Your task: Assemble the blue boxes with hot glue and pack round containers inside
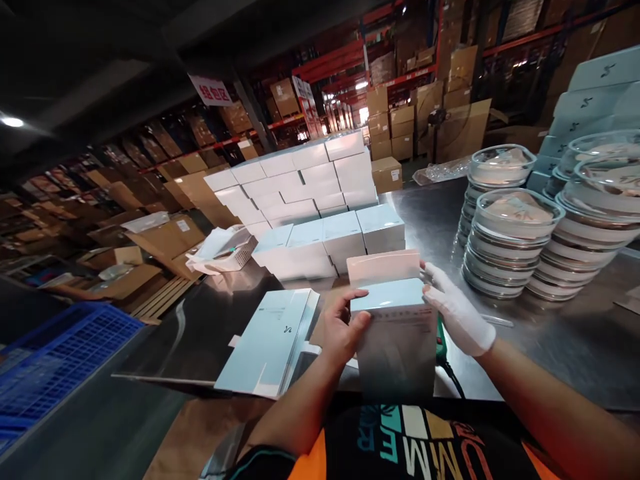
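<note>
Both my hands hold an upright pale blue carton [397, 340] at the near edge of a steel table [575, 333]. My bare left hand [343, 328] grips its left side, thumb on the top. On the carton's right side rests my right hand [457, 313], which wears a white glove. The carton's top flap [384, 265] stands open behind the hands. A stack of flat, unfolded cartons [273, 340] lies just left of my left hand.
Rows of closed white and pale blue boxes [320, 220] are stacked at the middle of the table. Stacks of round clear-lidded containers [515, 233] stand at the right. A blue plastic crate [55, 353] sits at the lower left. Cardboard boxes and warehouse racks fill the background.
</note>
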The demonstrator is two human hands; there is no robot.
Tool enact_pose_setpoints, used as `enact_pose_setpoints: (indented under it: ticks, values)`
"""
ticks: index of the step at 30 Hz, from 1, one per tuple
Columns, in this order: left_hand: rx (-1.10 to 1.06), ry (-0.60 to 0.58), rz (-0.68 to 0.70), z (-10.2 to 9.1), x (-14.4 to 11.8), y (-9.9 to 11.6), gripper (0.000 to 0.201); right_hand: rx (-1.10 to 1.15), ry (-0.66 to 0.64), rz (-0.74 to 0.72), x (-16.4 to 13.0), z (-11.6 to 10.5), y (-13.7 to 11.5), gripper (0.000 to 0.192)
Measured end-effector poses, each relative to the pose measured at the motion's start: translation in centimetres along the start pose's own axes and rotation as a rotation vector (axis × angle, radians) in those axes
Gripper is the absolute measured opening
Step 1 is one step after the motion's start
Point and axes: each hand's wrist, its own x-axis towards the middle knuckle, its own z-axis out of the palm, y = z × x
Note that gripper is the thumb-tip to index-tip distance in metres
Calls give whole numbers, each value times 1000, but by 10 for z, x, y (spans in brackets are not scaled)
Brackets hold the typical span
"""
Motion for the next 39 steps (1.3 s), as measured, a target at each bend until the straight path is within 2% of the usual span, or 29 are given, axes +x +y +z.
enact_pose_setpoints:
  ticks: [3, 8, 10, 13, 15, 19, 23, 25, 28, 30, 32, 34, 35, 36, 39]
  values:
    - [33, -31, 108, 5, -1, -4, 67, -47, -51, -40, 3, 14, -11, 53]
    - [-82, 26, 290, 4, 2, -15, 59, -122, -137, -124, -5, -5, 9, 69]
    - [-82, -23, 353, -1, 4, -14, 52, -178, -199, -200, -12, -14, 15, 59]
    - [23, -187, 489, -9, 10, -6, 30, -188, -278, -316, -22, -19, 13, 29]
    - [72, -268, 578, -12, 13, 0, 24, -168, -302, -387, -26, -19, 8, 24]
    - [79, -301, 741, -11, 18, -2, 20, -163, -374, -517, -25, -19, -1, 35]
    - [122, -330, 773, -19, 24, -1, 20, -193, -369, -571, -17, -21, -2, 38]
    - [238, -413, 746, -25, 28, 13, 24, -218, -354, -603, -17, -18, -2, 40]
    - [636, -628, 676, -24, 31, 48, 49, -320, -338, -755, -24, -5, -2, 57]
    - [871, -773, 642, -18, 28, 71, 72, -415, -359, -825, -29, 5, -4, 81]
    - [995, -832, 630, -14, 24, 88, 77, -516, -427, -818, -28, 5, -7, 110]
    - [1021, -774, 621, -22, 21, 96, 69, -708, -403, -782, -16, -14, -13, 120]
    - [995, -665, 603, -30, 21, 97, 67, -822, -333, -768, -5, -32, -16, 117]
    - [934, -501, 581, -41, 23, 96, 70, -973, -194, -746, 9, -54, -18, 109]
    - [542, 154, 454, -73, 27, 78, 92, -1147, 225, -553, 60, -129, -20, 78]
